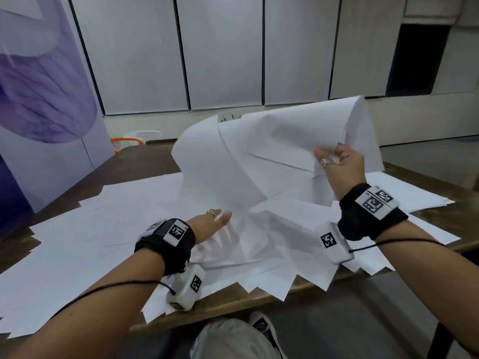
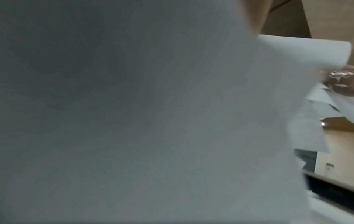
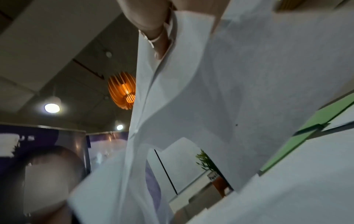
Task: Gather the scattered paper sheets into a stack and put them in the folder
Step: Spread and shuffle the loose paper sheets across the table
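Observation:
Many white paper sheets (image 1: pixel 90 229) lie overlapping across the wooden table (image 1: pixel 233 305). My right hand (image 1: pixel 329 155) pinches a bunch of lifted sheets (image 1: pixel 259 156) by their right edge, and they hang curved above the table. In the right wrist view the thumb and fingers (image 3: pixel 153 22) clamp those sheets (image 3: pixel 229 91). My left hand (image 1: pixel 220 224) reaches flat under the hanging sheets with straight, spread fingers, which show dimly through the paper. Paper (image 2: pixel 134 106) fills the left wrist view. A green folder (image 3: pixel 306 133) shows only in the right wrist view, lying open among sheets.
A purple banner (image 1: pixel 39 99) stands left of the table. An orange and white chair (image 1: pixel 134 139) sits at the far edge. Sheet corners overhang the near table edge. My knee and a shoe (image 1: pixel 261 330) are below it. A potted plant (image 3: pixel 206 162) stands behind.

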Motion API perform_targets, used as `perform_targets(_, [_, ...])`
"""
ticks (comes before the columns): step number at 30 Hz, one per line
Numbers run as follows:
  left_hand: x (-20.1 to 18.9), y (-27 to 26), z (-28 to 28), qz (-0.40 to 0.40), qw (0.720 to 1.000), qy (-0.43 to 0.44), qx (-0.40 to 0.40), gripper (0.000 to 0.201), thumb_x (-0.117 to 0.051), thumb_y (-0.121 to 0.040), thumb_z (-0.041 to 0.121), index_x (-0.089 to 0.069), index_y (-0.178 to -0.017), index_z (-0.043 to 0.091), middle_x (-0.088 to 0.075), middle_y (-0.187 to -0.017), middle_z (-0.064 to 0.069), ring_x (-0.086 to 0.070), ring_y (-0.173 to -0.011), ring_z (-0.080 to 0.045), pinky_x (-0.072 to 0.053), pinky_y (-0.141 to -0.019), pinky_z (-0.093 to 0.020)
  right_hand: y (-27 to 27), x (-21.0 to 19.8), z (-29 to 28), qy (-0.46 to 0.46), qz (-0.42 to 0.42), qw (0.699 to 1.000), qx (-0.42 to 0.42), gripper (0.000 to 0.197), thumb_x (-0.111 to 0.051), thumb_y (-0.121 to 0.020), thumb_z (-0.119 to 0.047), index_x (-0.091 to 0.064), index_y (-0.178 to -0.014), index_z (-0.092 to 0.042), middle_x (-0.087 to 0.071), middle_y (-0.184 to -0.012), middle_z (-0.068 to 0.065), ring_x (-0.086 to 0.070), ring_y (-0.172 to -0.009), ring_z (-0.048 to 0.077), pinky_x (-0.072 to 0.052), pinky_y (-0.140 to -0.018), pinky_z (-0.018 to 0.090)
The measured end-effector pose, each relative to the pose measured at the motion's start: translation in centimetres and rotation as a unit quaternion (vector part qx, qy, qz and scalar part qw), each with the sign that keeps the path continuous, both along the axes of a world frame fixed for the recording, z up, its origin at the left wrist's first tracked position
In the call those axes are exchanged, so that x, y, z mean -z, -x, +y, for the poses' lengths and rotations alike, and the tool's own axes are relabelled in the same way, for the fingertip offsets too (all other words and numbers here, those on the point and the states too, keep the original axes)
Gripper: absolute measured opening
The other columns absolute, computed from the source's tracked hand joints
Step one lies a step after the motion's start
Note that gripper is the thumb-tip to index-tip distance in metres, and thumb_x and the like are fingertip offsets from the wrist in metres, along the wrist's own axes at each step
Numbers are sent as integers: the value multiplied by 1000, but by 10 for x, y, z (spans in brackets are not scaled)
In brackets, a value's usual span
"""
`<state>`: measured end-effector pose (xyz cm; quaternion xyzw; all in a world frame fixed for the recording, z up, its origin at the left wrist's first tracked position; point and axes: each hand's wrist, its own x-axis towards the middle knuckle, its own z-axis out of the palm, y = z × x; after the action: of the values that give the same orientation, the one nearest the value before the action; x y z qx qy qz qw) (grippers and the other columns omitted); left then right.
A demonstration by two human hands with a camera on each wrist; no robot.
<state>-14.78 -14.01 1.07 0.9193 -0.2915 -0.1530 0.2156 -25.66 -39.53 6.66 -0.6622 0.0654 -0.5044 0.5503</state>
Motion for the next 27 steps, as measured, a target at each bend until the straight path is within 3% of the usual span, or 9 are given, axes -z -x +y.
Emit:
perform_targets(3, [-11,-19,-7,-16,965,246,-89,78,-31,-88,62,-15,-149,17,-34,-149,-9,-40,-132,-26,-31,-108,-37,5,-5,-1,-6,1,999,-33,35,-60,-85,6,-53,-115,-8,-62,-105,-5,-59,-91,-11,-43,-90,16])
perform_targets(5, [-20,-25,-12,48,913,382,-135,77,-36,-84,66,-24,-145,19,-48,-135,-4,-52,-114,-27,-46,-92,-40,0,7,-8,-51,65,992,-93,73,-58,-84,12,-23,-143,-14,-49,-132,3,-52,-116,8,-40,-102,27])
perform_targets(7, [-25,-27,-14,107,870,453,-165,66,-46,-85,62,-37,-134,18,-53,-122,-1,-56,-107,-24,-52,-73,-36,-10,31,-21,-132,188,966,-121,90,-60,-81,13,-6,-148,-15,-42,-138,8,-48,-122,22,-40,-102,36])
perform_targets(10, [-18,-24,-17,159,854,448,-210,57,-61,-91,25,-30,-136,10,-48,-115,-8,-53,-99,-25,-50,-67,-38,-19,68,-39,-87,436,891,-86,50,-70,-74,-5,-50,-119,4,-53,-129,11,-54,-101,22,-44,-84,34])
perform_targets(12, [-8,-24,-19,203,850,433,-222,61,-60,-89,2,-26,-140,2,-49,-114,-14,-52,-96,-27,-48,-71,-41,-18,84,-44,-26,516,854,-61,22,-62,-84,-6,-58,-105,0,-57,-114,10,-50,-93,21,-43,-81,33])
perform_targets(16, [5,-23,-19,264,886,315,-215,24,-62,-86,-3,-43,-100,-2,-58,-97,-15,-63,-68,-28,-56,-59,-38,-4,81,-34,-81,398,906,-120,29,-46,-86,18,-58,-104,-2,-60,-111,16,-54,-96,24,-45,-85,33])
perform_targets(19, [8,-27,-19,291,879,313,-212,37,-66,-85,4,-47,-111,-13,-59,-97,-22,-62,-74,-33,-57,-49,-39,6,67,-30,-20,309,941,-137,43,-47,-86,19,-53,-121,-5,-60,-110,8,-60,-93,16,-49,-81,15])
perform_targets(23, [-2,-31,-19,288,860,387,-168,98,-82,-60,53,-33,-135,14,-52,-130,-7,-56,-113,-30,-55,-74,-38,11,51,-31,0,209,965,-157,41,-52,-86,16,-51,-118,-10,-62,-106,3,-65,-82,-1,-50,-81,12])
perform_targets(27, [-18,-30,-18,223,813,532,-83,60,-71,-77,30,-36,-125,31,-58,-125,5,-57,-116,-21,-50,-88,-45,12,41,-33,-14,199,956,-213,36,-55,-85,11,-55,-115,-9,-71,-97,-5,-68,-84,3,-54,-75,16])
